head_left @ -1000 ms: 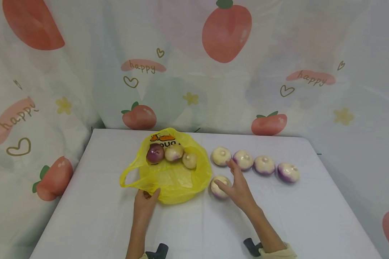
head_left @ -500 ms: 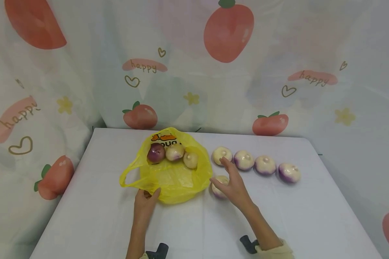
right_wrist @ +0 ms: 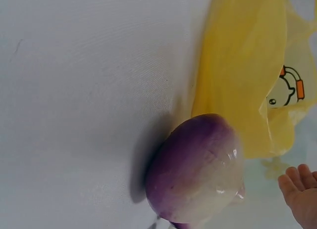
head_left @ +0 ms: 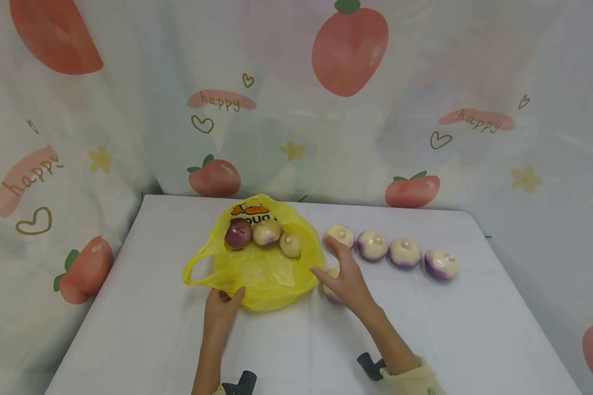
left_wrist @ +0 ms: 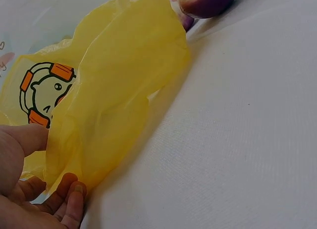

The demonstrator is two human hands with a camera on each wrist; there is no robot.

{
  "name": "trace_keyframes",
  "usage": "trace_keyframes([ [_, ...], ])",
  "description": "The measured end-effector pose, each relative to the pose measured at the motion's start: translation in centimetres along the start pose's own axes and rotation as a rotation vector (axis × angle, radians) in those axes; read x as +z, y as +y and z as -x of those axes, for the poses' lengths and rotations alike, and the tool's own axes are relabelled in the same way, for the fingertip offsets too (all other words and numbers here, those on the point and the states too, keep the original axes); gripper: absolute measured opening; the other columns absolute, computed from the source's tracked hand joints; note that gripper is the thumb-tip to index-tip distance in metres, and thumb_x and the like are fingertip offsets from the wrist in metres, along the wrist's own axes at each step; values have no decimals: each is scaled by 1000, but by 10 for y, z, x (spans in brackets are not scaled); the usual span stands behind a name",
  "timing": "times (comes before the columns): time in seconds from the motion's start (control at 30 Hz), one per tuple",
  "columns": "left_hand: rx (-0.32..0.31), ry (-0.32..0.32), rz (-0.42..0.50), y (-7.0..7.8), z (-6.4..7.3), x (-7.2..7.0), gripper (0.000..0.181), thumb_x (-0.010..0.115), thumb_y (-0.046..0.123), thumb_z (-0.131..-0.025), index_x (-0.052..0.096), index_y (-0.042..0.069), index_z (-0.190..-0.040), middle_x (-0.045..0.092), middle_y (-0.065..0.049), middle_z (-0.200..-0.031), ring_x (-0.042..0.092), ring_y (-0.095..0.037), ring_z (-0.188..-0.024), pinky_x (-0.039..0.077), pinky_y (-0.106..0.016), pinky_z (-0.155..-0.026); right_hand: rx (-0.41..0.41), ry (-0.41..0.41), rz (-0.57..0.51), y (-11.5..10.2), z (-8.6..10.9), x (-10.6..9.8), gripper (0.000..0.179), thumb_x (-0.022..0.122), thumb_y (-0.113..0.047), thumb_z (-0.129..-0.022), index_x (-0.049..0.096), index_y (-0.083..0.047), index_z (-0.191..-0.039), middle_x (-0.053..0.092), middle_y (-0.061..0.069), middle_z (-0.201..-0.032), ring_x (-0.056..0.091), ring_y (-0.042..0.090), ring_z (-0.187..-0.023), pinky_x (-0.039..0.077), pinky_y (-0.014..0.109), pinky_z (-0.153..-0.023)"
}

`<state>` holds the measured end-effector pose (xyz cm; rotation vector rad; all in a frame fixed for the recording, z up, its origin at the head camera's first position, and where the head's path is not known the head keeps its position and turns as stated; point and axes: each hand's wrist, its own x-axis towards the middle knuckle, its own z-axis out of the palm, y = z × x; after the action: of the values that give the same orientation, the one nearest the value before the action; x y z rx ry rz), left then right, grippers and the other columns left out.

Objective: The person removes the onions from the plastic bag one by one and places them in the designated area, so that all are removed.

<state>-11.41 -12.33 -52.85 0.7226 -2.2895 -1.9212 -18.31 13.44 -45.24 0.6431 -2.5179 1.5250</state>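
A yellow plastic bag (head_left: 264, 269) lies spread on the table with its mouth open. My left hand (head_left: 220, 311) pinches its near edge; in the left wrist view the thumb (left_wrist: 32, 140) lies on one side of the film. Inside the bag are a dark purple turnip (head_left: 238, 233), a pale one with purple patches (head_left: 267, 232) and a smaller whitish one (head_left: 290, 244). My right hand (head_left: 348, 281), thumb and fingers spread, holds nothing beside the bag's right edge. It partly hides a purple-and-white turnip (right_wrist: 198, 169) on the table.
Several more purple-and-white turnips (head_left: 404, 252) stand in a row to the right of the bag. The white table (head_left: 286, 351) meets a printed cloth backdrop (head_left: 296, 120) at its far edge.
My right hand has moved left, from over the near turnip toward the bag's right edge, its fingers still spread. The left hand stays on the bag; the turnips have not moved.
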Motion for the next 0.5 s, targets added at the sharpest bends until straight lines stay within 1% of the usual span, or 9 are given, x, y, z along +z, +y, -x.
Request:
trace_keyframes([
  [0.03, -3, 0, 0, 0, 0, 0, 54, 67, 36, -87, 48, 5, -127, 54, -12, -112, 52, -23, -99, 45, -36, -84, 0, -2, 0, 5, -1, 2, 72, 76, -8, -80, 36, 5, -138, 44, 22, -137, 40, 34, -127, 30, 42, -104],
  [0.1, -3, 3, -2, 0, 0, 0, 54, 68, 37, -87, 49, 5, -127, 55, -11, -111, 52, -23, -99, 45, -35, -83, -11, -6, 10, 8, -2, 5, 71, 76, -11, -80, 37, 3, -138, 45, 19, -136, 41, 32, -126, 31, 41, -103],
  [0.3, -1, 4, 2, 0, 1, -1, 53, 68, 36, -86, 49, 6, -125, 54, -11, -109, 53, -22, -96, 46, -34, -81, -52, -19, 53, 8, -5, 9, 70, 75, -16, -81, 38, 2, -137, 46, 15, -134, 43, 30, -124, 34, 42, -101],
  [0.5, -6, 0, -6, 1, 1, -1, 54, 68, 36, -87, 48, 5, -125, 54, -12, -109, 52, -23, -96, 45, -35, -82, 4, -72, 81, 4, -9, 14, 69, 72, -21, -84, 37, -1, -139, 45, 12, -137, 41, 27, -126, 33, 41, -102],
])
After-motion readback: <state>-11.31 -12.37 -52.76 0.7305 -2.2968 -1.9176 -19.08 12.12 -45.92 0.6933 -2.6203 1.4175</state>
